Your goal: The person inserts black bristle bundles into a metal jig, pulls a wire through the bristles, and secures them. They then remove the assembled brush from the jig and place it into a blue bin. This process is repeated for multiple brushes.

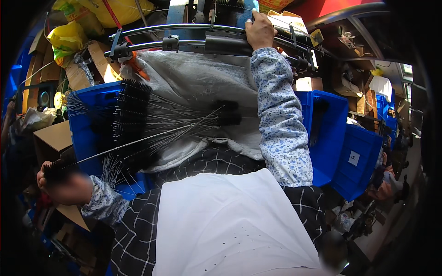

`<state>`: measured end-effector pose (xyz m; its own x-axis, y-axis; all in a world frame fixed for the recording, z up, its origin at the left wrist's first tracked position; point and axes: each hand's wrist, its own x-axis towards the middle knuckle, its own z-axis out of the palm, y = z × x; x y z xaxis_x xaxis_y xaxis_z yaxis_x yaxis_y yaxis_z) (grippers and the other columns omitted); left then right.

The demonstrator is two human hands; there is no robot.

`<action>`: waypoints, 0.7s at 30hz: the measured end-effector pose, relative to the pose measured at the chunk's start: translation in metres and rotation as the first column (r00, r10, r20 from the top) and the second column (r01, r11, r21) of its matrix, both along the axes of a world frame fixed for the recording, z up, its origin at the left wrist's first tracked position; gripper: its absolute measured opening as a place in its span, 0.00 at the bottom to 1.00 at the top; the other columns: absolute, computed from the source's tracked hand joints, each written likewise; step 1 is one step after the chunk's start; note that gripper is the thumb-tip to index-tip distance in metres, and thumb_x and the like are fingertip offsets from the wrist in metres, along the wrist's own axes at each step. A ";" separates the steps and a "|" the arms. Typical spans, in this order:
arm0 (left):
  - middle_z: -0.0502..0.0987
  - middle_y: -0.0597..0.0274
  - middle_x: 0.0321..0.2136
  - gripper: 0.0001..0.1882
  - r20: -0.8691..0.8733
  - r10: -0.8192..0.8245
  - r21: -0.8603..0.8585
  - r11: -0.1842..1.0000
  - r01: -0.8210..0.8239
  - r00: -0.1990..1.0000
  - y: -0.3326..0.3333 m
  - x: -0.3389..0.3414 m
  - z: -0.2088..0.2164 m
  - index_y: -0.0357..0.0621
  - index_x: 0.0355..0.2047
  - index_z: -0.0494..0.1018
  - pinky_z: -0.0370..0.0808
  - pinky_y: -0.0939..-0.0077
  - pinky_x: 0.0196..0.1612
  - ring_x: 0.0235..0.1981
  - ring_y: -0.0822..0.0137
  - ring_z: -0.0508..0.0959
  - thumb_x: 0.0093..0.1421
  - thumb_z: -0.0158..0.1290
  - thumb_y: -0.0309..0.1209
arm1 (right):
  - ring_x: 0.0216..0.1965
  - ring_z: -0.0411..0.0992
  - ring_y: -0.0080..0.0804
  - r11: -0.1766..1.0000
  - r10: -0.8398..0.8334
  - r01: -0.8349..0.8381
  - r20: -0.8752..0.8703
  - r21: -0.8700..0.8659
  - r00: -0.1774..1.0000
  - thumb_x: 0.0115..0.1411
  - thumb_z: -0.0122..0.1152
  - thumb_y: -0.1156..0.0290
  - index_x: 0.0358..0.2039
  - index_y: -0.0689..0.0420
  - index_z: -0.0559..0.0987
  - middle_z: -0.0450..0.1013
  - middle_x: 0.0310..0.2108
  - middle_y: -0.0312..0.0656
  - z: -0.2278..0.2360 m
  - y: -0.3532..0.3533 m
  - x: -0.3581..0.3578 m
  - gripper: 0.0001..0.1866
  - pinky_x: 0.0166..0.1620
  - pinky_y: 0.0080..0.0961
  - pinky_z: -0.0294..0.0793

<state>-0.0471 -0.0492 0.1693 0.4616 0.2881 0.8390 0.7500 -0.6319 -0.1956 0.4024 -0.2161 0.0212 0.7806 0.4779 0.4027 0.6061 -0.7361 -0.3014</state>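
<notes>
My left hand (73,187), partly blurred, is out at the lower left, closed around the bristled end of a black wire brush (56,170). That brush's twisted wire stem (138,143) runs up and right across a pile of similar brushes (133,110). The pile lies on a grey-white cloth (184,69) over my lap, bristles to the left and wire ends fanned to the right. My right hand (261,31) reaches far forward to a bench-mounted machine with metal rails (193,43). Its fingers are curled beside the blue plate (239,18); what they grip is hidden.
A blue bin (78,133) with more brushes stands at the left, beside a cardboard box (55,136). Blue bins (329,138) stand at my right. Yellow bags (69,41) and cardboard lie at the far left. A person in orange (384,181) is at the right edge.
</notes>
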 end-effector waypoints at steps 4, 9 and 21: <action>0.70 0.52 0.29 0.08 0.047 -0.006 -0.004 1.000 0.006 0.999 0.004 0.000 -0.002 0.30 0.29 0.66 0.73 0.77 0.31 0.28 0.65 0.73 0.48 0.52 0.16 | 0.38 0.68 0.43 0.998 0.045 -0.047 0.050 0.049 0.998 0.47 0.52 0.68 0.40 0.62 0.72 0.70 0.36 0.48 -0.007 0.011 -0.002 0.19 0.42 0.38 0.66; 0.69 0.52 0.31 0.07 0.152 -0.053 -0.061 0.996 0.063 0.987 0.005 0.002 -0.008 0.29 0.29 0.65 0.74 0.77 0.32 0.29 0.65 0.73 0.49 0.51 0.16 | 0.39 0.68 0.42 0.999 0.038 -0.039 0.029 0.036 0.999 0.47 0.52 0.69 0.41 0.60 0.71 0.70 0.36 0.46 -0.004 0.034 -0.019 0.18 0.41 0.40 0.65; 0.70 0.51 0.33 0.08 0.597 -0.053 -0.386 0.855 0.345 0.800 -0.008 0.028 -0.031 0.29 0.33 0.67 0.71 0.72 0.37 0.34 0.61 0.73 0.53 0.48 0.20 | 0.40 0.68 0.40 0.999 0.051 -0.050 0.060 -0.006 0.997 0.48 0.52 0.66 0.43 0.57 0.71 0.70 0.36 0.43 -0.005 0.017 -0.006 0.20 0.39 0.43 0.62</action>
